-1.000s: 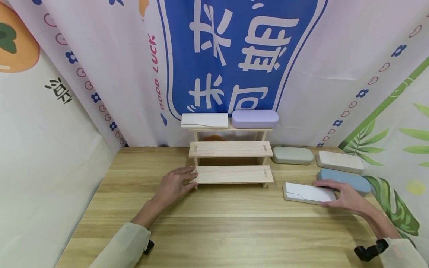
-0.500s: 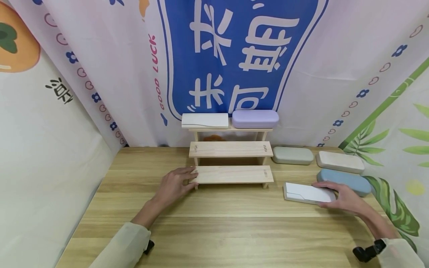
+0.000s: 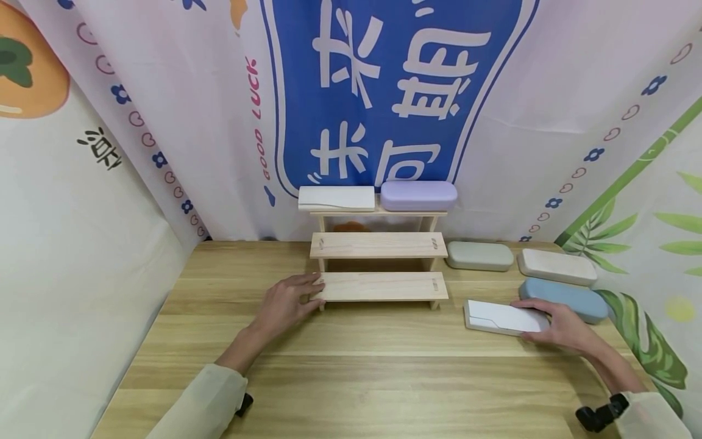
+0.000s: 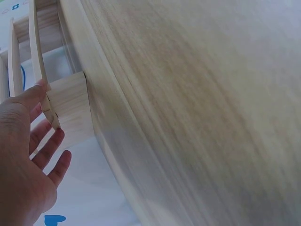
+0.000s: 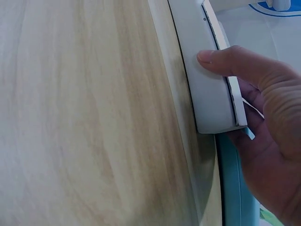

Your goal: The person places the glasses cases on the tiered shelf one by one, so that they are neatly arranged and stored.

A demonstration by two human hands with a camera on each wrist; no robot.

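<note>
At the frame's lower right, the right hand pinches the white case by its right end on the bench; probably light, stiff and smooth, it suits a hold across its long sides. Left of centre, the left hand grips the wooden stand.

In front of me is a wood-grain table, its striped top running back to the curtain, and on it stands a three-tier wooden rack with a white flap case and, to its right, a rounded lilac case side by side on the top tier. Directly on the tabletop to my right lie a grey-green case just beside the rack, an off-white case, a blue case in front of that, and, nearest me, the white-lidded case I am gripping by its right end.
</note>
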